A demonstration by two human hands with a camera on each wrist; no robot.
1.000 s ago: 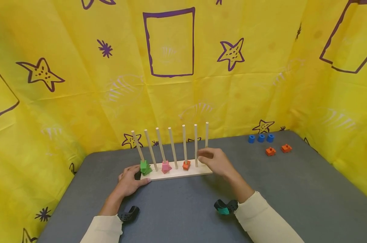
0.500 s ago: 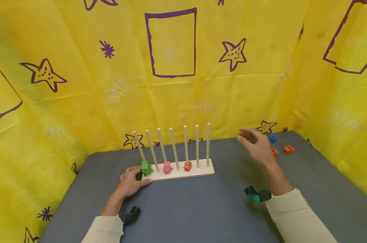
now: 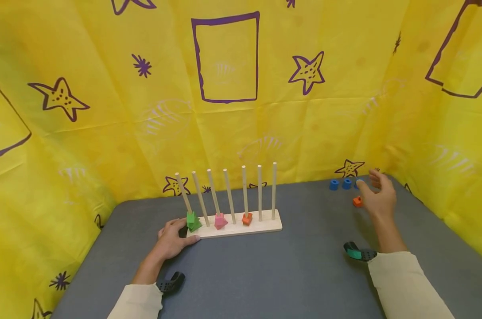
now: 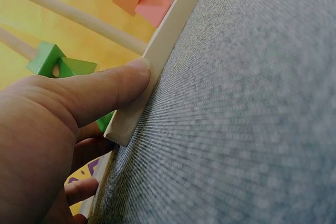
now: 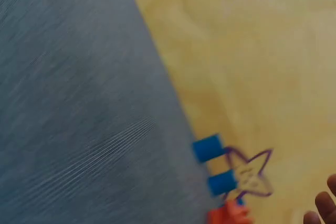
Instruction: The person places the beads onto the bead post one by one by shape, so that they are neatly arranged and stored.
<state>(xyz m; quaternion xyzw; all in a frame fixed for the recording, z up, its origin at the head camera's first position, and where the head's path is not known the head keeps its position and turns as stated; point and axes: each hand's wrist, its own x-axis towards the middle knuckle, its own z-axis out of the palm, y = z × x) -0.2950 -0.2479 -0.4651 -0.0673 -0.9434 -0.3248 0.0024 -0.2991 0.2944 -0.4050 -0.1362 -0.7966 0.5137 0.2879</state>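
Note:
A wooden peg board (image 3: 261, 227) with a row of several upright dowels stands on the table. Its left end is gripped by my left hand (image 3: 171, 239), thumb over the front edge, as the left wrist view shows close up. Green blocks (image 3: 192, 221) sit on the leftmost dowel, pink blocks (image 3: 220, 221) on the third, and an orange block (image 3: 246, 219) on the fifth. Far to the right, my right hand (image 3: 379, 199) is over the loose pieces, fingers spread and apparently holding nothing. Beside it lies an orange block (image 3: 357, 202); the other loose orange one is hidden behind this hand.
Blue cylinders (image 3: 334, 184) stand in a row near the table's back right, one partly covered by the right hand. A yellow patterned cloth (image 3: 225, 128) rises behind the grey table (image 3: 261, 274) and along its sides.
My right hand has left the right end of the peg board and travelled right to the loose blocks, its fingers spreading. The left hand keeps its grip on the board.

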